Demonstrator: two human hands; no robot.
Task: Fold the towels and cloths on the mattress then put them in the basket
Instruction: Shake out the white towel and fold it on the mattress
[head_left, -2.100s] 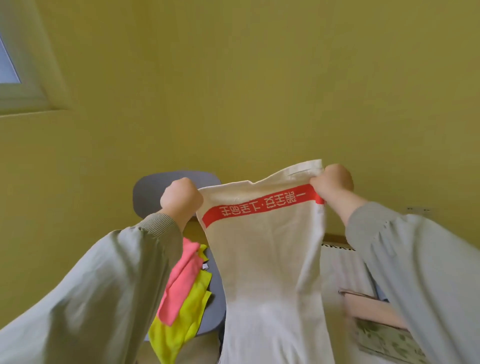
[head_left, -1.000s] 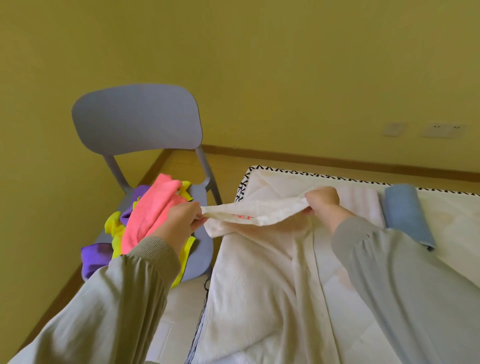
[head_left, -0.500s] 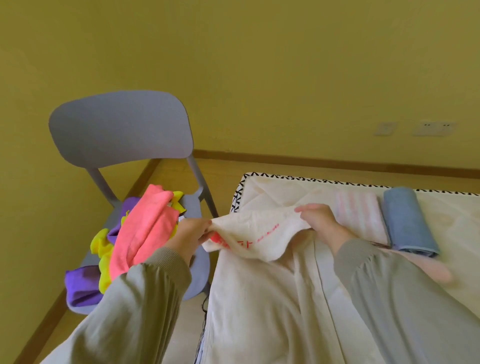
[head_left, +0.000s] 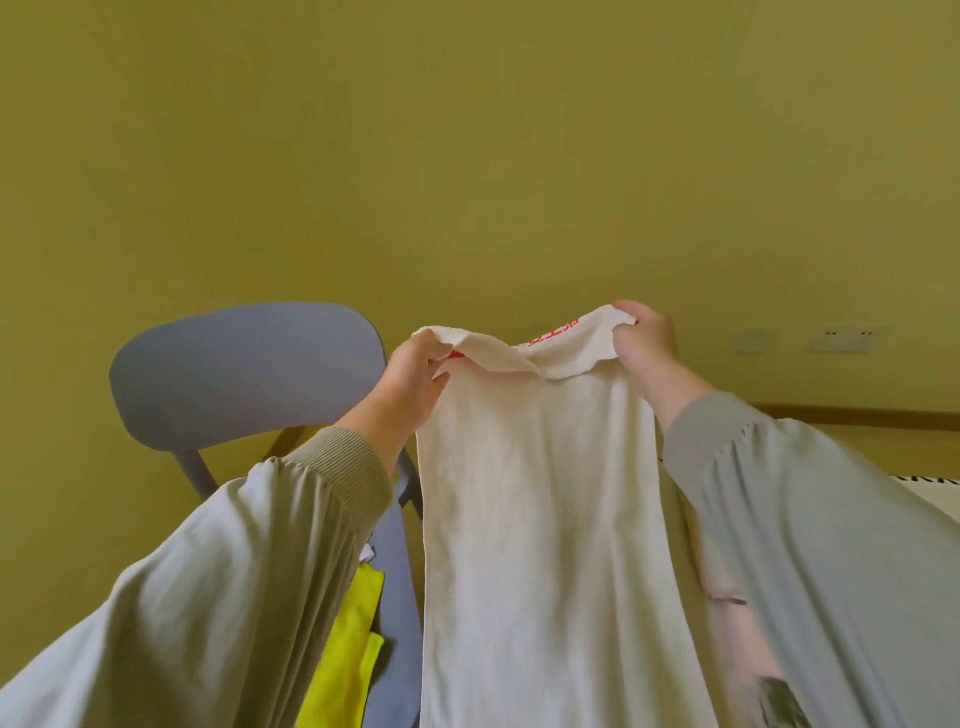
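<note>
Currently, one white towel (head_left: 540, 519), raised in the air before me and hanging lengthwise, its top edge flopped over with red print (head_left: 553, 335) showing. My left hand (head_left: 410, 384) pinches the top left corner and my right hand (head_left: 644, 340) grips the top right, fingers curled round the cloth. I judge this hold lets the towel's weight pull it straight for folding. Both side edges hang fairly even, and the bottom end runs out of view. A grey chair (head_left: 244, 374) stands just left of the towel, with a yellow cloth (head_left: 348, 654) on its seat under my left sleeve. A strip of mattress (head_left: 930, 480) shows at right behind my right sleeve. Bare wall ahead leaves open room. No basket in view.
</note>
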